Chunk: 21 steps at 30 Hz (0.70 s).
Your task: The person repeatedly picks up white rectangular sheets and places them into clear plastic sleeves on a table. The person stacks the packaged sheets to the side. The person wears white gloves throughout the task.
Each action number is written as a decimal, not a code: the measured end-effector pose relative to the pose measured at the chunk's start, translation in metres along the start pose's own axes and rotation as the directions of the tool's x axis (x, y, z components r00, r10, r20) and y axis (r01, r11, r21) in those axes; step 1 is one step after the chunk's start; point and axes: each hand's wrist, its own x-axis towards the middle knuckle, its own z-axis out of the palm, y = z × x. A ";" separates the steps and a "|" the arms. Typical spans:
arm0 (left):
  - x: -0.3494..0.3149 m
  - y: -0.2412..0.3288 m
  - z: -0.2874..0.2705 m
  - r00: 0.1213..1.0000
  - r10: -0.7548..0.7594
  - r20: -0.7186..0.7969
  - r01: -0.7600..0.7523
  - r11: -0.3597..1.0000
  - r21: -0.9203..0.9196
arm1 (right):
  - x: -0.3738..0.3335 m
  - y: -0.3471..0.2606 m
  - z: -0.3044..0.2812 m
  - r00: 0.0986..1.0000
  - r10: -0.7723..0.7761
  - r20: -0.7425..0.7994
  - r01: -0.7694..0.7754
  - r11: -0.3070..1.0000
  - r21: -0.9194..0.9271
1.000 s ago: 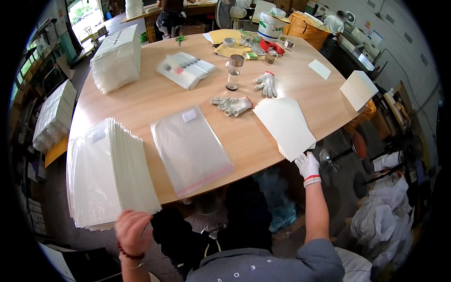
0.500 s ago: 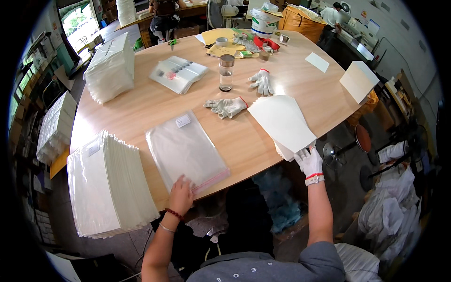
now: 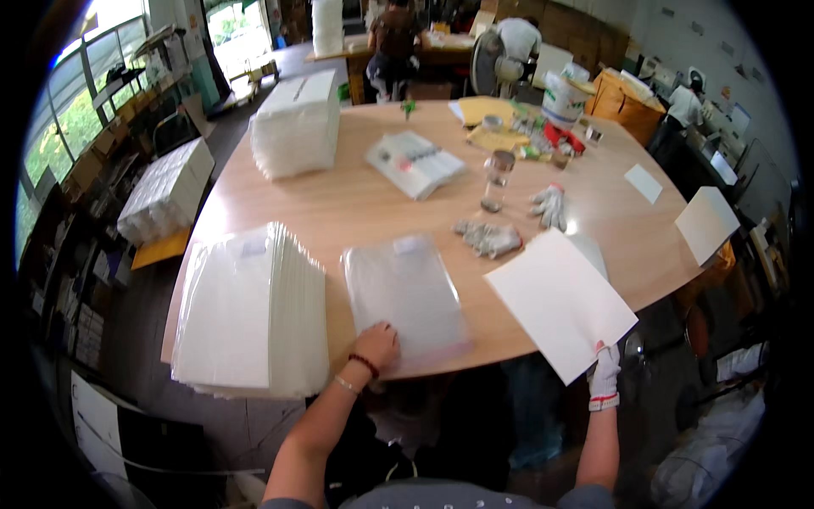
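Note:
A stack of clear plastic bags (image 3: 407,288), with a pinkish strip along the near edge, lies flat before me. My left hand (image 3: 378,346), bare and wearing bracelets, rests at its near left corner with fingers curled onto the plastic. In a white glove with a red cuff band, my right hand (image 3: 604,380) grips a white sheet of card (image 3: 560,301) by its near right corner, thumb on top. That sheet is raised and tilted over the white card pile (image 3: 591,254), hiding most of it. The right fingers underneath are hidden.
A tall stack of filled bags (image 3: 225,314) stands at left, another stack (image 3: 292,127) behind it. Beyond the bags are printed bags (image 3: 415,163), a glass bottle (image 3: 496,182) and two work gloves (image 3: 490,239). A white board (image 3: 708,225) stands at the right edge. People work farther back.
My right hand has lifted the top sheet off the pile and turned it toward me. My left hand stays at the bags, its fingers more curled. The whole view has shifted.

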 end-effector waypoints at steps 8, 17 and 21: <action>-0.010 -0.006 0.005 0.985 0.050 -0.166 -0.070 0.991 -0.118 | -0.107 0.009 0.036 0.777 0.466 0.424 -0.516 0.856 0.004; -0.034 -0.009 -0.028 0.870 -0.449 0.202 0.449 0.555 -0.700 | -0.139 0.045 0.064 0.898 0.384 0.212 -0.419 0.895 0.151; -0.038 -0.013 0.003 0.903 -0.396 0.168 0.321 0.361 -0.875 | -0.159 0.041 0.087 0.929 0.308 0.203 -0.351 0.909 0.227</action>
